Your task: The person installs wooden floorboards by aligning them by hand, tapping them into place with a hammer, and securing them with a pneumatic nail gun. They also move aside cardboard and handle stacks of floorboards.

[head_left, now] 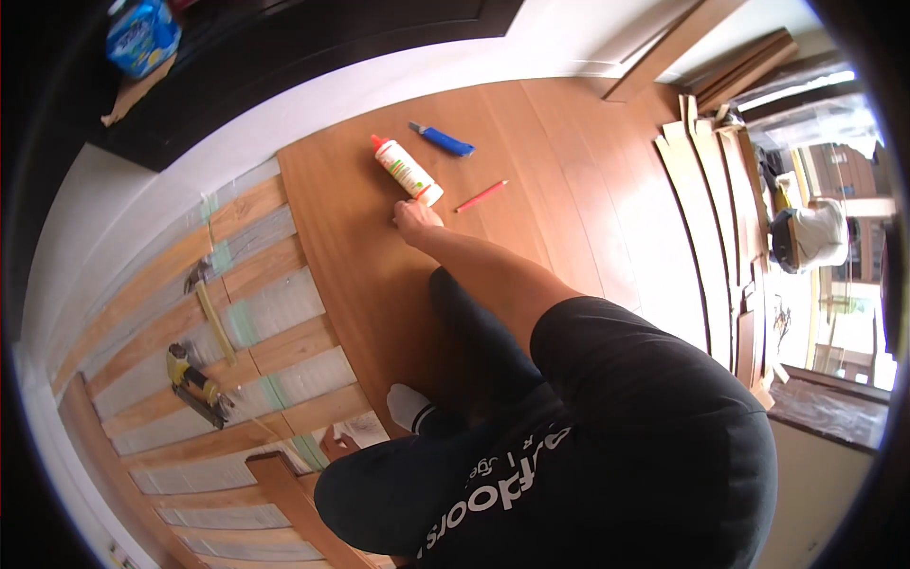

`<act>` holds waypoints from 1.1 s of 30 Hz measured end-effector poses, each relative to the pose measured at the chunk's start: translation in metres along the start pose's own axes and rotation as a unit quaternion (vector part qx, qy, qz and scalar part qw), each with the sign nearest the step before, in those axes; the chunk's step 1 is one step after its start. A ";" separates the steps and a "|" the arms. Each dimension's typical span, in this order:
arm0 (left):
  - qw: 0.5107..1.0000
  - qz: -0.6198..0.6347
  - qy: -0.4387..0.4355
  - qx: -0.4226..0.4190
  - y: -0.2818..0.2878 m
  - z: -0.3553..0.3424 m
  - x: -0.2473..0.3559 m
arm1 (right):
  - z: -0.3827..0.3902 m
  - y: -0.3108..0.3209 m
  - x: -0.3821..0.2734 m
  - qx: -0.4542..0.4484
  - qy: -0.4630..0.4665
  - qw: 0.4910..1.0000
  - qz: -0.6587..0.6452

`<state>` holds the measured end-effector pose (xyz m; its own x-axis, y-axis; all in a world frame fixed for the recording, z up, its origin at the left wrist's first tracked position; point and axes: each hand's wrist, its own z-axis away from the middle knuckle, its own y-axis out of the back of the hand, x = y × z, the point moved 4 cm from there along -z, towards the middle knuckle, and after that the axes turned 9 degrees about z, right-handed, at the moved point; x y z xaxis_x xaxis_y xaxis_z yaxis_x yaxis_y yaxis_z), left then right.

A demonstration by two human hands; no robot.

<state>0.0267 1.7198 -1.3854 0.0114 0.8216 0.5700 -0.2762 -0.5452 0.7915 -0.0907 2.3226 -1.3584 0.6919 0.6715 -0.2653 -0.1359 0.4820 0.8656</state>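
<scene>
My right hand (415,218) reaches across the wooden flooring (360,275), its fingers curled at the base of a white squeeze bottle (404,171) with a red nozzle, probably glue. The bottle lies on its side on the boards. Beyond it lies a blue utility knife (444,141), and to its right a red pencil (482,195). My left hand (338,444) shows only in part at the lower left, low over the battens, beside the end of a brown plank (275,474). My dark sleeve covers most of it, so its grip is hidden.
On the wooden battens (265,356) at left lie a hammer (212,313) and a yellow-black power tool (194,384). Loose planks (706,209) are stacked at right. A blue package (142,38) sits on a dark surface at upper left. My socked foot (408,406) rests near the flooring's edge.
</scene>
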 end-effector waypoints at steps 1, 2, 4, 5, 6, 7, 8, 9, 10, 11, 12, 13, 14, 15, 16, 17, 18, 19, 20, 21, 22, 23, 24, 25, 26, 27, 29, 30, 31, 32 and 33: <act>0.995 -0.012 0.058 -0.077 -0.022 0.030 -0.016 | 0.002 -0.003 0.019 -0.007 0.021 0.999 0.025; 0.983 -0.016 0.115 -0.140 -0.030 0.053 -0.020 | 0.009 -0.004 0.034 0.002 0.013 1.000 0.013; 0.960 0.006 0.185 -0.211 -0.036 0.077 -0.015 | 0.021 -0.002 0.050 -0.048 0.111 0.987 0.110; 0.952 0.021 0.203 -0.229 -0.040 0.079 -0.008 | 0.027 0.004 0.069 -0.036 0.103 0.988 0.105; 0.945 0.038 0.211 -0.247 -0.045 0.077 0.005 | 0.037 0.004 0.100 -0.004 0.103 0.991 0.083; 0.943 0.053 0.221 -0.244 -0.039 0.071 0.011 | 0.048 0.013 0.108 0.029 0.120 0.991 0.057; 0.942 0.067 0.228 -0.239 -0.031 0.065 0.018 | 0.062 0.021 0.125 0.038 0.121 0.992 0.026; 0.942 0.083 0.236 -0.225 -0.020 0.058 0.022 | 0.077 0.037 0.134 0.050 0.132 0.990 -0.006; 0.941 0.100 0.240 -0.217 -0.016 0.053 0.029 | 0.096 0.048 0.166 0.081 0.140 0.987 -0.010; 0.940 0.115 0.242 -0.211 -0.012 0.045 0.037 | 0.117 0.058 0.205 0.113 0.148 0.983 -0.013; 0.940 0.132 0.242 -0.201 -0.004 0.037 0.044 | 0.135 0.070 0.244 0.121 0.141 0.983 0.002; 0.939 0.149 0.239 -0.199 -0.006 0.029 0.056 | 0.152 0.078 0.312 0.141 0.086 0.986 0.022; 0.936 0.167 0.236 -0.198 -0.006 0.020 0.068 | 0.177 0.085 0.387 0.215 -0.036 0.975 0.041; 0.932 0.193 0.229 -0.202 -0.015 0.011 0.084 | 0.213 0.090 0.479 0.243 -0.216 0.943 0.070; 0.936 0.204 0.226 -0.177 0.009 -0.003 0.087 | 0.239 0.086 0.511 0.188 -0.426 0.884 0.050; 0.927 0.240 0.215 -0.191 -0.011 -0.011 0.107 | 0.294 0.093 0.598 0.189 -0.544 0.817 0.019; 0.933 0.254 0.206 -0.153 0.030 -0.028 0.108 | 0.312 0.079 0.596 0.143 -0.543 0.826 -0.048; 0.930 0.280 0.189 -0.146 0.041 -0.042 0.121 | 0.348 0.077 0.622 0.153 -0.541 0.826 -0.033; 0.926 0.310 0.170 -0.136 0.055 -0.055 0.135 | 0.377 0.071 0.633 0.141 -0.527 0.838 0.006; 0.921 0.340 0.142 -0.126 0.074 -0.069 0.149 | 0.403 0.061 0.637 0.128 -0.529 0.839 0.003; 0.914 0.375 0.104 -0.116 0.095 -0.082 0.164 | 0.429 0.044 0.636 0.109 -0.533 0.839 -0.001; 0.902 0.417 0.048 -0.103 0.120 -0.099 0.184 | 0.447 0.030 0.634 0.107 -0.548 0.829 -0.024; 0.889 0.452 -0.010 -0.080 0.151 -0.112 0.209 | 0.462 0.014 0.627 0.096 -0.576 0.809 -0.063; 0.875 0.477 -0.062 -0.054 0.179 -0.125 0.235 | 0.472 -0.003 0.623 0.095 -0.581 0.805 -0.072; 0.870 0.486 -0.084 -0.002 0.181 -0.123 0.283 | 0.503 -0.031 0.628 0.095 -0.631 0.763 -0.100; 0.865 0.485 -0.112 0.060 0.196 -0.113 0.345 | 0.521 -0.046 0.623 0.096 -0.670 0.724 -0.132; 0.880 0.396 -0.251 0.082 0.234 -0.085 0.468 | 0.532 -0.073 0.607 0.066 -0.682 0.710 -0.162; 0.863 0.381 -0.327 0.052 0.252 -0.064 0.527 | 0.530 -0.080 0.603 0.111 -0.665 0.727 -0.131; 0.833 0.331 -0.440 0.054 0.266 -0.033 0.583 | 0.527 -0.087 0.600 0.155 -0.647 0.740 -0.098; 0.794 0.270 -0.543 0.052 0.275 0.013 0.638 | 0.518 -0.096 0.589 0.153 -0.647 0.741 -0.092; 0.755 0.198 -0.623 0.051 0.281 0.059 0.684 | 0.505 -0.098 0.585 0.160 -0.645 0.743 -0.085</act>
<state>0.0139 2.1191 -0.7604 0.8596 -0.1687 0.4823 -0.4208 -0.7692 0.4809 0.6853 2.3835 -1.3841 0.8117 -0.5802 0.0669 0.0636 0.2017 0.9774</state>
